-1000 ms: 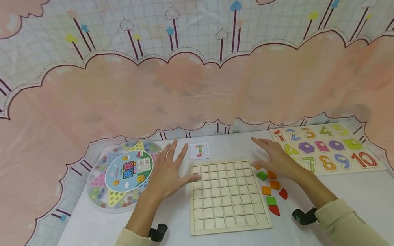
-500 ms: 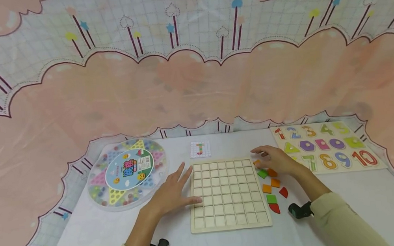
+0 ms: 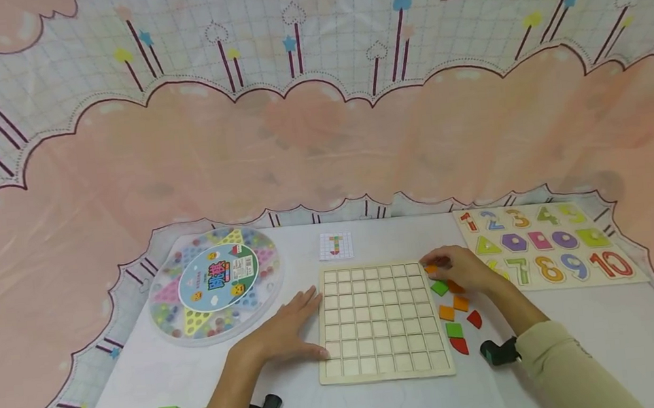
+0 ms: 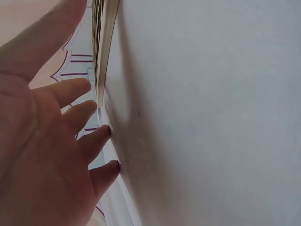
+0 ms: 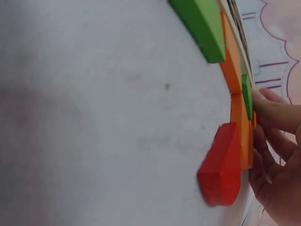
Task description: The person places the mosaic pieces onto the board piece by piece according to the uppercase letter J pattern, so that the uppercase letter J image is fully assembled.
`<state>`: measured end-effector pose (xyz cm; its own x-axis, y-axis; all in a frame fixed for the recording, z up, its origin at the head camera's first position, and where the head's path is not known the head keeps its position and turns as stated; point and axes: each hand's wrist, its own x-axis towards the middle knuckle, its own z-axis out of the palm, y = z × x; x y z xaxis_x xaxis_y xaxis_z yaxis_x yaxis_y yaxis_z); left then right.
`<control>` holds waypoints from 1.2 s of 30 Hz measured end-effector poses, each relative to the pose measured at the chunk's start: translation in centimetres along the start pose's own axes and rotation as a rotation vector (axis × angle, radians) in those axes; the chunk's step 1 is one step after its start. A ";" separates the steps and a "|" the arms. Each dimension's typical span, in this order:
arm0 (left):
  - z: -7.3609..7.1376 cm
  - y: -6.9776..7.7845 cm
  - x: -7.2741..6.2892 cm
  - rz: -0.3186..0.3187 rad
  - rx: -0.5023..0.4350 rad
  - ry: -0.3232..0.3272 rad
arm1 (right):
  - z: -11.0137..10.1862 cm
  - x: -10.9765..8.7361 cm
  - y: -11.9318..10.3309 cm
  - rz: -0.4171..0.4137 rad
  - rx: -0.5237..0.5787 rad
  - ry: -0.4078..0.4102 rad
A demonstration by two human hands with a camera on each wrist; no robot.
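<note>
My right hand [image 3: 463, 269], fingers curled round an orange tile [image 3: 431, 269], two o'clock from the grid board [image 3: 380, 310]: crowding may jostle the nearest green tile [image 3: 439, 288]; my left hand [image 3: 283, 333], empty, spread, nine o'clock.

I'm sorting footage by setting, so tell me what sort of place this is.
Probably a children's play or learning area: a wooden grid board with colored pieces beside it, a number puzzle board, and a cartoon-patterned backdrop.

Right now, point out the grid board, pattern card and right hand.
Grid board [image 3: 382, 322], head view, middle of face.
Pattern card [image 3: 335, 246], head view, printed middle.
Right hand [image 3: 463, 269], head view, back of hand.
</note>
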<state>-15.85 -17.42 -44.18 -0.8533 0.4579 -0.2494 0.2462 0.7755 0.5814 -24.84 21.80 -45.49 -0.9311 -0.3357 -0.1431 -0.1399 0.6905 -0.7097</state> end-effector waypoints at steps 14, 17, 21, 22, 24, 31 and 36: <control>0.2 0.2 0.0 -0.001 0.000 -0.021 | 0.5 0.1 0.2 0.030 0.007 0.034; 0.1 0.4 -0.1 0.001 -0.002 -0.019 | 0.4 0.0 0.2 0.035 0.005 0.041; 0.0 0.6 0.0 0.006 0.010 -0.018 | 0.3 -0.1 0.1 0.047 0.008 0.048; 0.0 0.6 0.0 0.006 0.015 -0.021 | 0.4 -0.1 0.1 0.047 0.009 0.048; 0.0 0.6 0.0 0.013 0.032 -0.029 | 0.4 -0.2 0.1 0.047 0.010 0.048; -0.2 0.7 0.2 0.049 0.075 -0.047 | 0.3 -0.2 0.3 0.032 0.002 0.054; -0.1 0.7 0.1 0.033 0.076 -0.051 | 0.2 0.0 0.4 0.018 -0.040 0.052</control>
<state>-15.85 -16.85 -43.69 -0.8204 0.5035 -0.2711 0.3093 0.7894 0.5302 -24.86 21.93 -45.87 -0.9495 -0.2902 -0.1192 -0.1353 0.7217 -0.6789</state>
